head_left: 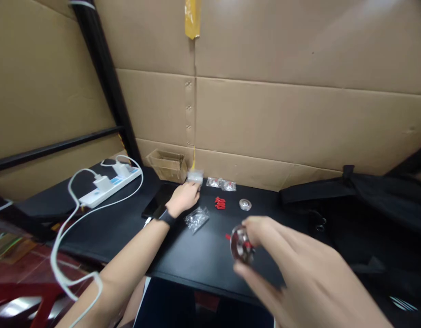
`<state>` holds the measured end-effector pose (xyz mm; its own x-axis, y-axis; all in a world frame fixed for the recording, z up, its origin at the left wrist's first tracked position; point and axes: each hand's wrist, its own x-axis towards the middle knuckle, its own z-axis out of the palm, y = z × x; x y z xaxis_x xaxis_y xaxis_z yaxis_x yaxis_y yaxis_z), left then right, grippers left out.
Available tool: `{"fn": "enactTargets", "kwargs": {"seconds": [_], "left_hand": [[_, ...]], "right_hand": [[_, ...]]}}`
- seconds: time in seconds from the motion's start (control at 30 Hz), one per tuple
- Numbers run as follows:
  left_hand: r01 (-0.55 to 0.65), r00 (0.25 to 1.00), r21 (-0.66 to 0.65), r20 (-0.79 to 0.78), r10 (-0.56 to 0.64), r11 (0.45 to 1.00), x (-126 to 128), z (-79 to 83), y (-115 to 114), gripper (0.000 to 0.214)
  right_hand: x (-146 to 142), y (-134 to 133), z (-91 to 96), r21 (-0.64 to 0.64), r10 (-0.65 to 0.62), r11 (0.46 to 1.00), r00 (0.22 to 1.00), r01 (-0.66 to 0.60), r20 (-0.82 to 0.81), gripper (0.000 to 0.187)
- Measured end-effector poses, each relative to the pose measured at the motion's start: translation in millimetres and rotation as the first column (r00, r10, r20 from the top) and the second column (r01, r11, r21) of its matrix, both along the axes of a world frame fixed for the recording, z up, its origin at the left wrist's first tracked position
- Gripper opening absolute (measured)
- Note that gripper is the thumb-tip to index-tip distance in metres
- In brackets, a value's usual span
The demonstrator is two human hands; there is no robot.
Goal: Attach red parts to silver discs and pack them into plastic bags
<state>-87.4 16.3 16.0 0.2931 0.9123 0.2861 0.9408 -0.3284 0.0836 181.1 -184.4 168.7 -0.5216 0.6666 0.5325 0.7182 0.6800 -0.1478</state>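
While our right hand pinches a round silvery disc with red parts at its rim, thumb and fingers spread just wide enough to span it, that disc sits tilted on our side of the small heap of bright red pieces, a little to its right. Left of the heap, our left hand has its fingers curled at a blurred whitish packet; whether they grip or only touch it, we cannot tell.

With so narrow a hold, a slip of our thumb could drop the disc, and a knock might loosen its red parts. Our left forearm, drawn back low, could drag the crumpled clear plastic bag left of the heap; it holds small shiny pieces. Just beyond the heap, two clear flat packets each hold something round with red; farther left stands an open-topped brown cardboard box, its contents unclear.
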Motion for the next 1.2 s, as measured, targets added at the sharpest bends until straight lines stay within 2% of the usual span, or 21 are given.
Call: {"fn": "enactTargets", "kwargs": {"seconds": [0.07, 0.17, 0.23, 0.33, 0.43, 0.53, 0.6, 0.73, 0.87, 0.93, 1.03, 1.2], "left_hand": [[0.145, 0.983, -0.087, 0.125, -0.134, 0.986, -5, -2.0, -23, 0.024], [0.269, 0.919, -0.118, 0.330, -0.218, 0.956, -6, -11.0, -65, 0.028], [0.291, 0.889, -0.119, 0.400, -0.223, 0.949, -1, -17.6, -91, 0.030], [0.301, 0.893, -0.119, 0.384, -0.235, 0.946, 10, -24.2, -117, 0.033], [0.307, 0.920, -0.138, 0.297, -0.256, 0.942, 18, -28.2, -126, 0.035], [0.307, 0.936, -0.142, 0.224, -0.272, 0.941, 22, -33.0, -126, 0.037], [0.292, 0.945, -0.124, 0.192, -0.266, 0.948, 24, -37.4, -125, 0.038], [0.260, 0.956, -0.083, 0.162, -0.245, 0.962, 31, -45.8, -126, 0.039], [0.230, 0.965, -0.051, 0.142, -0.220, 0.972, 34, -48.1, -128, 0.039], [0.221, 0.968, -0.048, 0.133, -0.213, 0.974, 34, -47.7, -129, 0.039], [0.225, 0.968, -0.055, 0.124, -0.217, 0.973, 32, -47.6, -129, 0.038], [0.240, 0.966, -0.077, 0.119, -0.231, 0.968, 31, -49.6, -128, 0.038]], "right_hand": [[2, 44, -14.7, -0.159, -0.085, 0.984, 0.996, 0.079, -0.030, 0.022], [14, 112, -58.2, -0.392, -0.133, 0.917, 0.984, 0.077, -0.116, 0.033], [20, 147, -89.6, -0.509, -0.136, 0.860, 0.967, 0.009, -0.213, 0.040], [22, 174, -125.9, -0.635, -0.127, 0.761, 0.929, -0.134, -0.348, 0.046], [21, 181, -142.6, -0.650, -0.103, 0.717, 0.884, -0.252, -0.456, 0.044], [23, 177, -145.0, -0.606, -0.036, 0.718, 0.851, -0.343, -0.524, 0.041], [25, 174, -142.6, -0.576, -0.003, 0.735, 0.847, -0.358, -0.531, 0.040], [25, 163, -135.0, -0.554, 0.053, 0.773, 0.901, -0.309, -0.430, 0.044], [16, 151, -133.6, -0.570, 0.145, 0.762, 0.939, -0.307, -0.312, 0.051], [11, 147, -137.3, -0.578, 0.166, 0.768, 0.957, -0.276, -0.237, 0.048], [5, 146, -145.6, -0.562, 0.141, 0.806, 0.982, -0.186, -0.123, 0.043], [-2, 150, -154.9, -0.549, 0.113, 0.824, 0.990, -0.140, -0.083, 0.023]]}}
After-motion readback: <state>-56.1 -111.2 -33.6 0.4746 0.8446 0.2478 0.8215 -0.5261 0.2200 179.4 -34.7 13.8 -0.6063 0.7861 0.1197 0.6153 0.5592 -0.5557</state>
